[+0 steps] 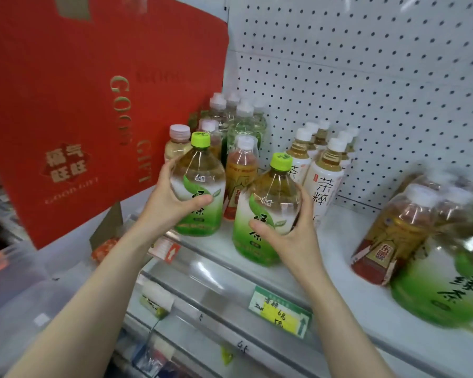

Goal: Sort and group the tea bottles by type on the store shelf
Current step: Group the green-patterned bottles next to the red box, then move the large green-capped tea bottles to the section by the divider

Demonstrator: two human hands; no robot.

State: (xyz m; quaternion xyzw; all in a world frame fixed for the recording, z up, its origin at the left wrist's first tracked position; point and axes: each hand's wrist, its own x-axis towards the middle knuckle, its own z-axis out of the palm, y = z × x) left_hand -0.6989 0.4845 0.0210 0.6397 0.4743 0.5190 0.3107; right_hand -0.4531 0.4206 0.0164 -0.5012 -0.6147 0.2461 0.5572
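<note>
**Clear plastic green-tea bottles (200,186) with lime-green screw caps: pairing two up**

The bottle nearer the big red cardboard gift box (93,105) is in my left hand (172,197), with the thumb across its label and the fingers curled behind. Its twin farther from the box (265,214) is in my right hand (292,241), held the same way. My hands are apart, each clamped on its own bottle. Both bottles are upright at the front of the white metal shelf (339,255).

I think the neat way is to close them shoulder to shoulder, labels forward, without tipping them. I should also avoid nudging the orange-labelled amber tea bottle (241,175) behind the gap. The bodies are round and bulbous, and the shrink-film labels look glossy and probably slippery, so I would grip low on the belly. Farther from the box stand slim white-labelled bottles (322,184) with white caps, in front of a perforated white back panel (366,77).
</note>
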